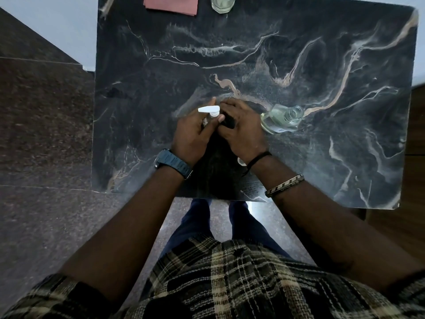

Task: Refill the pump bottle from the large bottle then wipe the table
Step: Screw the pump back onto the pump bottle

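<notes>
My left hand pinches a white pump head by its collar, nozzle pointing left. My right hand curls round the dark top of a tall dark bottle that stands between my wrists near the table's front edge; a label with small print shows low on its side. Both hands touch over that bottle's top. Whether the pump sits on the dark bottle is hidden by my fingers. Just right of my right hand, a clear glass bottle holding pale liquid stands with its neck uncapped.
The black marble table has a pink cloth at its far edge, left of a second clear bottle. A small clear cap lies by my right wrist. Dark stone floor runs left of the table.
</notes>
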